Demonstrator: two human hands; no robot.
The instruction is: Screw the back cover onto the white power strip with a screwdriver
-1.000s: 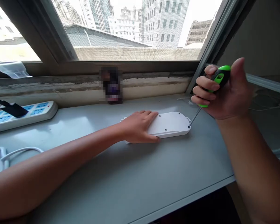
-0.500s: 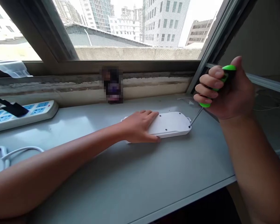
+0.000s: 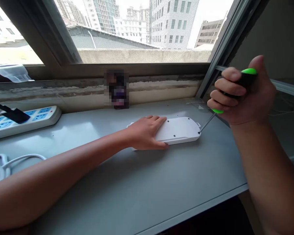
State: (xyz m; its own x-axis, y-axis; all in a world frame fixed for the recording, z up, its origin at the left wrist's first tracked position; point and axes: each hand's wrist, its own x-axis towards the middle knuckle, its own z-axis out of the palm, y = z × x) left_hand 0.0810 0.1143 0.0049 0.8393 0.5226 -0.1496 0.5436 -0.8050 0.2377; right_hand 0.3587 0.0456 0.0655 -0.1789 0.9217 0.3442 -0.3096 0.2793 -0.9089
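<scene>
A long white plastic casing (image 3: 180, 129) lies flat on the grey desk (image 3: 147, 192), with dark screw holes in its upturned face and small loops at its ends. My left hand (image 3: 147, 132) grips it from above, thumb along the near edge and fingers across the top, covering its left part. In my right hand (image 3: 245, 91) is a screwdriver (image 3: 207, 123) with a green and black handle, fingers wrapped round it. Its shaft slants down to the left, and the tip sits at the screw hole in the casing's near right corner.
At the left stands a power strip (image 3: 45, 120) with a black plug (image 3: 16, 113) in it. A white cable (image 3: 2, 169) lies coiled nearer me. Against the wall below the window is a pixelated dark item (image 3: 119, 91). A clear plastic scrap (image 3: 198, 106) lies behind the casing.
My right hand and the screwdriver handle have shifted right and turned, tilting the shaft lower. The tip stays at the same hole. My left hand and the casing have not moved.
</scene>
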